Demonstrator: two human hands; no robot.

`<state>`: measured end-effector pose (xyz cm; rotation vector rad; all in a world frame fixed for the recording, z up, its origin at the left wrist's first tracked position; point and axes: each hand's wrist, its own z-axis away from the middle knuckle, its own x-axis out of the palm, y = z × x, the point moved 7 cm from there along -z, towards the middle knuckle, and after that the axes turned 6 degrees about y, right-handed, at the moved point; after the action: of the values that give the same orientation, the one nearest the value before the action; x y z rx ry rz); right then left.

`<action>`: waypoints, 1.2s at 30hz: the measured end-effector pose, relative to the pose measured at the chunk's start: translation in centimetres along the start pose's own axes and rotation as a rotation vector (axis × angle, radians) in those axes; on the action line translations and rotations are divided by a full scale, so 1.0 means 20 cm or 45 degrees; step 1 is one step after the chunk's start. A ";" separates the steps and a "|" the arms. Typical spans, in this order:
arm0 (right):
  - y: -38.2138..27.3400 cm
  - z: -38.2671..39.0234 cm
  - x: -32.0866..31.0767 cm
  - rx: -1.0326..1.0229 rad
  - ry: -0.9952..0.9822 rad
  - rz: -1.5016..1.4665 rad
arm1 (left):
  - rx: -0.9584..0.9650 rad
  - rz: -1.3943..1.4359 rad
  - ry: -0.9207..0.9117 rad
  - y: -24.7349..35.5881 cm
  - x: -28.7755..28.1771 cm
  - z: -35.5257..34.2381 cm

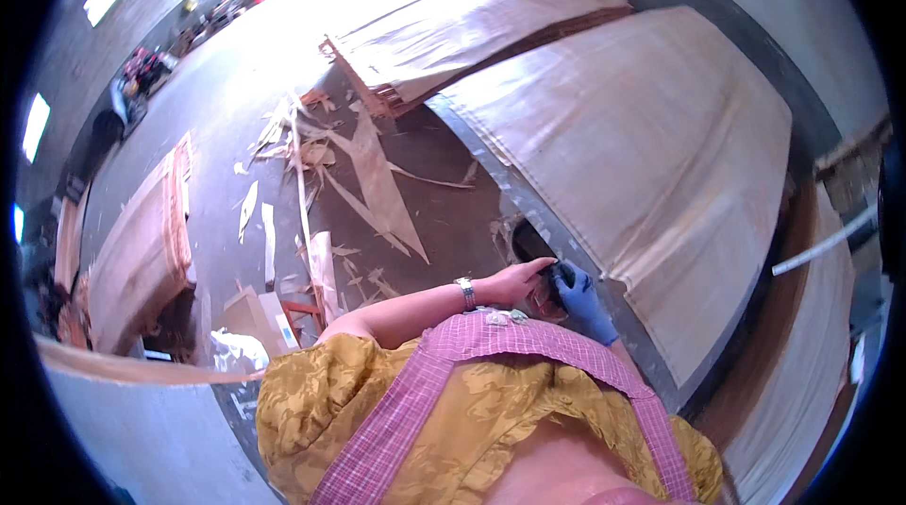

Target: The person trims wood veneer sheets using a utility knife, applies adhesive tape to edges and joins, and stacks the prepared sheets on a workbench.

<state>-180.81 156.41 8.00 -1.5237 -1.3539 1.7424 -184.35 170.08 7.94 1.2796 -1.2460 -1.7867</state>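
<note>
My left hand [517, 284] is bare, with a silver watch [465, 293] on the wrist. Its index finger points out towards my right hand, while its other fingers are partly hidden. A blue glove covers my right hand [580, 295], whose curled fingers are dark at the tips. The two hands meet in front of my chest. Just beyond them is a dark rectangular thing [531, 243] with rounded corners; its kind is unclear. The right fingers close beside its near end, and what they grip is mostly hidden. Right of the hands lies a wide stack of pale wood veneer sheets [642, 146].
Another veneer stack [472, 24] lies farther back, and a smaller one [142, 245] sits at the left. Torn veneer strips [373, 175] litter the floor between them. A cardboard box [255, 318] and white plastic bag [238, 352] lie at lower left. A white pipe [826, 241] juts in at right.
</note>
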 end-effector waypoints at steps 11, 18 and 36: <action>0.29 0.02 -0.17 0.347 -0.023 -0.619 | 0.156 -0.141 0.118 0.13 0.18 -0.22; -0.04 0.05 -0.30 -0.255 0.079 0.527 | 0.006 -0.124 -0.018 0.15 0.21 -0.23; -0.08 0.09 -0.29 -0.265 0.251 0.617 | -0.510 0.662 -0.258 0.13 0.26 -0.24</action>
<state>-181.27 151.61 11.97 -2.2235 -1.1588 1.6902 -181.81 162.91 7.98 0.5025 -1.1181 -1.6835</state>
